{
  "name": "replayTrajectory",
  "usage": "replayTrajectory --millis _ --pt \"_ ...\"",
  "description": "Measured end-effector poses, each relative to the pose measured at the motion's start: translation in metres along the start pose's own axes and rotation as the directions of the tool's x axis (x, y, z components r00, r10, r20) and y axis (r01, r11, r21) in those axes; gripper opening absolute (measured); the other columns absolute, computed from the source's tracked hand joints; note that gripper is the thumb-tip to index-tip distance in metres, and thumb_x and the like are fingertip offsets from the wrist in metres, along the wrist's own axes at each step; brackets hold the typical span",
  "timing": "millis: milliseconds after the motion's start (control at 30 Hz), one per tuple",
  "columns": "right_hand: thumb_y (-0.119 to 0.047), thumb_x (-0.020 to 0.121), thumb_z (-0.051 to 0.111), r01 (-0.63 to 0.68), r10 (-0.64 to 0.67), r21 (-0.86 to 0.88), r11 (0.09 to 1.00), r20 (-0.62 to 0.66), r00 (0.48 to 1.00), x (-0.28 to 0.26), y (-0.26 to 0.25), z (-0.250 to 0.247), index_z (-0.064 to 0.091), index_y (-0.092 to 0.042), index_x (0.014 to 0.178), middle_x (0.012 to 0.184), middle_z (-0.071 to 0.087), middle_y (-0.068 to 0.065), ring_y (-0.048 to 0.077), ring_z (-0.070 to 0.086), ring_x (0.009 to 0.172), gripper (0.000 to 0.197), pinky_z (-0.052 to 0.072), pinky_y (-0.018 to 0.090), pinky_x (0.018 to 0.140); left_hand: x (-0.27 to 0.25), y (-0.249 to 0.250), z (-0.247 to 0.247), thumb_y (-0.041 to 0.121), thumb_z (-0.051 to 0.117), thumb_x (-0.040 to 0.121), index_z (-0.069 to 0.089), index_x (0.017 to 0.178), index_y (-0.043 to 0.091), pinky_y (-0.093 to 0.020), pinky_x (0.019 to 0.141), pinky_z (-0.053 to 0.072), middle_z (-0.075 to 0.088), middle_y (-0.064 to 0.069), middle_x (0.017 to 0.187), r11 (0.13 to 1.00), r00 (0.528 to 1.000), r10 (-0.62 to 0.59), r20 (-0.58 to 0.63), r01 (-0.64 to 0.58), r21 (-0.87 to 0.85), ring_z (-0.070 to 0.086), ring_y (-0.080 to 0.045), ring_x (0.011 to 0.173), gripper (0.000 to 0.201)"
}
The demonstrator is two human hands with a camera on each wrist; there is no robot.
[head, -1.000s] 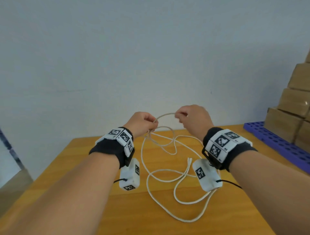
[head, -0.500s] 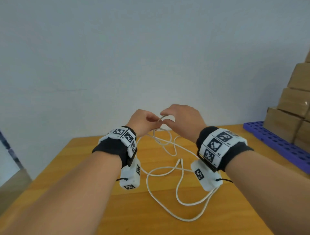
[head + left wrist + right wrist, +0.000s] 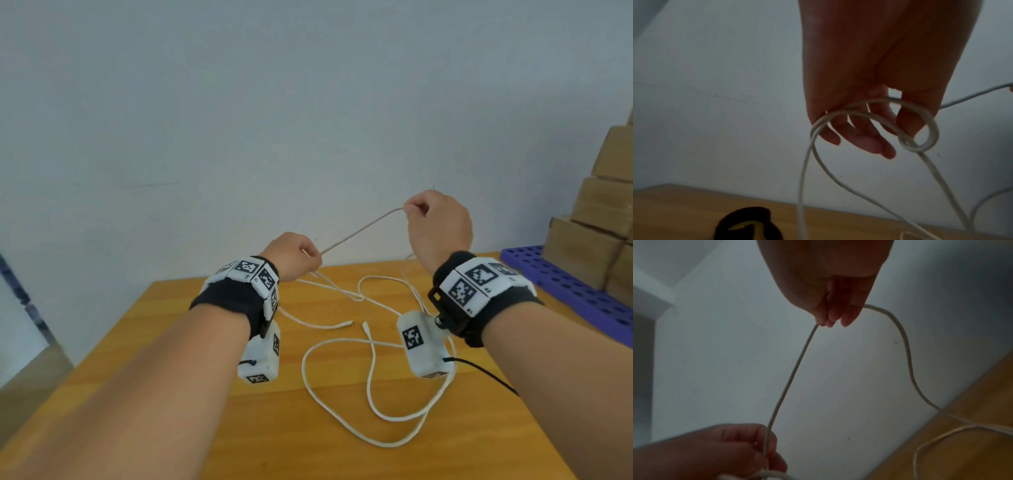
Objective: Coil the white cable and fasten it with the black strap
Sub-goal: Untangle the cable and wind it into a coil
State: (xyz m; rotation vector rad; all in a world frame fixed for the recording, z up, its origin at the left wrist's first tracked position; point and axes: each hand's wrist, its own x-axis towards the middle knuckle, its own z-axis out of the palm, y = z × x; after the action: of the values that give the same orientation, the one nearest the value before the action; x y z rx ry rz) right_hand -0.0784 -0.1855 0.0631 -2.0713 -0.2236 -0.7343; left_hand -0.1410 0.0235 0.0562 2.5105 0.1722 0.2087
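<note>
The white cable lies in loose loops on the wooden table, with both plug ends near the middle. My left hand holds a couple of small coils of cable in curled fingers above the table's far edge. My right hand is raised up and to the right and pinches the cable between its fingertips. A taut stretch runs between the two hands. A black strap lies on the table under the left hand, seen only in the left wrist view.
A pale wall stands right behind the table. At the right are a blue perforated tray and stacked cardboard boxes. The table's left edge drops off to the floor.
My right hand has pulled away from the left, up and to the right, drawing a straight length of cable between them. The loops on the table have shifted.
</note>
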Motion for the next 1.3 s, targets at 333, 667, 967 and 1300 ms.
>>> replayTrajectory --millis 333,667,967,1300 --pt "-0.025 0.094 0.048 0.612 -0.410 -0.253 0.749 0.549 0.728 -0.022 -0.017 0.015 0.059 -0.027 0.124 0.124 0.059 -0.003 0.021 0.057 0.111 0.032 0.045 0.034 0.087 -0.001 0.015 0.012 0.008 0.071 0.078 0.073 0.075 0.021 -0.028 0.079 0.053 0.075 -0.005 0.076 0.988 0.994 0.107 -0.033 -0.110 -0.107 0.069 -0.016 0.070 0.014" --pt "-0.030 0.095 0.048 0.418 -0.363 -0.218 0.882 0.253 0.897 -0.018 -0.013 0.010 0.069 -0.025 0.095 0.095 0.070 -0.009 0.017 0.062 0.088 0.022 0.040 0.027 0.068 -0.001 0.010 0.009 0.009 0.063 0.085 0.068 0.083 0.015 -0.029 0.065 0.056 0.074 -0.004 0.078 0.991 0.998 0.062 0.004 -0.061 -0.122 0.062 -0.015 0.064 0.008" --pt "-0.025 0.089 0.053 -0.022 0.028 -0.110 0.994 0.052 0.998 0.007 0.015 -0.012 0.070 -0.022 0.085 0.087 0.073 -0.004 0.022 0.065 0.080 0.018 0.050 0.030 0.072 -0.004 -0.010 0.012 0.021 0.065 0.088 0.071 0.087 0.016 -0.031 0.078 0.055 0.075 0.002 0.084 0.993 0.996 0.072 -0.060 -0.077 -0.092 0.067 -0.013 0.072 0.008" --pt "-0.010 0.084 0.058 0.590 -0.404 -0.395 0.704 0.461 0.790 -0.014 -0.009 0.002 0.034 -0.029 0.142 0.162 -0.005 0.005 0.027 0.058 0.082 0.065 0.043 0.030 0.065 0.005 0.029 0.006 0.024 0.075 0.079 0.074 0.084 0.019 -0.021 0.077 0.043 0.068 0.008 0.079 0.982 0.984 0.136 -0.116 -0.150 -0.116 0.063 -0.008 0.081 0.007"
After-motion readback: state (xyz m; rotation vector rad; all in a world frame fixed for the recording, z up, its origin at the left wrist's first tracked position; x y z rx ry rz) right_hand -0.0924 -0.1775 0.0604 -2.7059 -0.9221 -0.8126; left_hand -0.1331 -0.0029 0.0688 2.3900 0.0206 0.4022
